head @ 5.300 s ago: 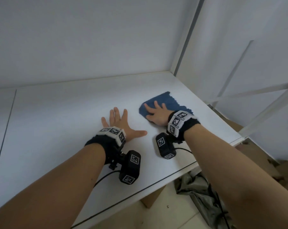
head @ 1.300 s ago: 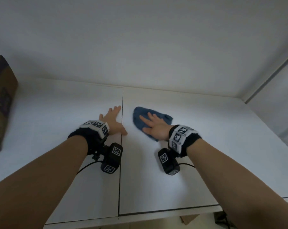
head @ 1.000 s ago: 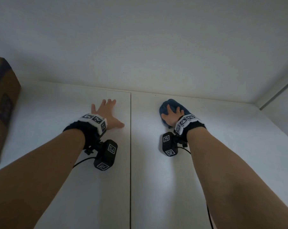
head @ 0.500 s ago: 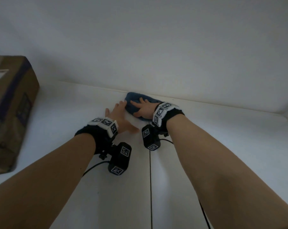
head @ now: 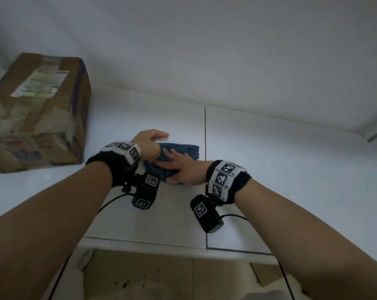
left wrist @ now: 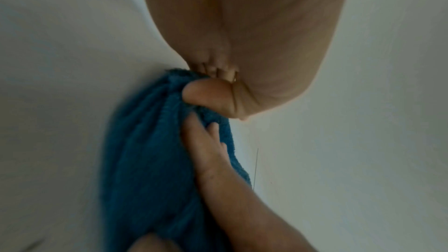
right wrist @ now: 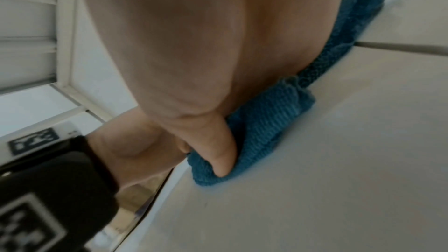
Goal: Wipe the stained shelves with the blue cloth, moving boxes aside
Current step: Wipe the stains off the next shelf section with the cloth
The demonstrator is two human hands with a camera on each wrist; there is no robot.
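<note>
The blue cloth (head: 183,149) lies bunched on the white shelf (head: 280,169), just left of the board seam (head: 205,131). My left hand (head: 150,141) is at the cloth's far left end. In the left wrist view its thumb (left wrist: 206,97) and curled fingers pinch a fold of the cloth (left wrist: 145,160). My right hand (head: 181,167) lies over the cloth's near side, fingers spread on top. Its thumb (right wrist: 223,156) digs into the near edge of the cloth (right wrist: 266,122), which bunches between thumb and fingers. A taped cardboard box (head: 38,109) stands on the shelf to the left, apart from both hands.
The white back wall (head: 204,50) closes the shelf behind. The shelf's front edge (head: 161,245) runs below my wrists, with brown cardboard (head: 161,276) lower down. To the right of the seam the shelf board is bare.
The cloth and my right hand have come back from the rear wall toward the front, left of the seam. My left hand has left the shelf surface and taken hold of the cloth. The box is more in view.
</note>
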